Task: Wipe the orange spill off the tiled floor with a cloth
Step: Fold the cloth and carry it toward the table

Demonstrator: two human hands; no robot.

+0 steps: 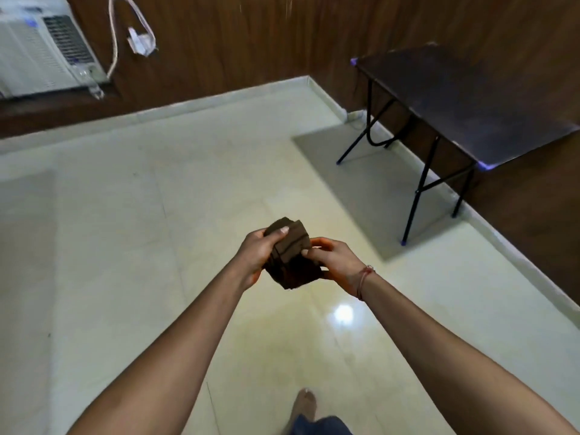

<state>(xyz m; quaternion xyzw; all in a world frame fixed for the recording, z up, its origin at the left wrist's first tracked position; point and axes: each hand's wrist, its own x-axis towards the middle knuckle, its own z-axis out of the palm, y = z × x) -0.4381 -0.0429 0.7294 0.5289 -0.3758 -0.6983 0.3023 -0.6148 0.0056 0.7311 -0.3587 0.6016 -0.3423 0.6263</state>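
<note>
Two bare forearms reach forward from the bottom corners, and between them a bare foot (pixel 303 403) stands on the glossy floor (pixel 157 230) above a strip of blue denim trouser hem. Pale cream tiles with thin grout lines make up that floor, smooth enough to mirror a round ceiling light as a bright spot just right of the arms. No orange patch shows on the tiles in view. Both hands meet above the floor around the cloth (pixel 290 257), a dark brown, thick, fuzzy piece folded into a blocky wad with layered edges. On the left hand (pixel 255 255) the fingers curl around the wad's left side with the thumb pressed flat on top; on the right hand (pixel 334 263) the fingers pinch its right edge, and a thin reddish thread bracelet (pixel 364 281) circles that wrist. Farther right, a folding bench (pixel 470 102) with a dark flat top, thin black metal legs and purple corner caps stands against the wall, with nothing resting on it. Beyond, dark wood-grain panelling (pixel 235 42) rises over a pale skirting; a white ribbed air conditioner (pixel 44 54) sits at far left, a pinkish cable (pixel 114 36) looping beside it.
</note>
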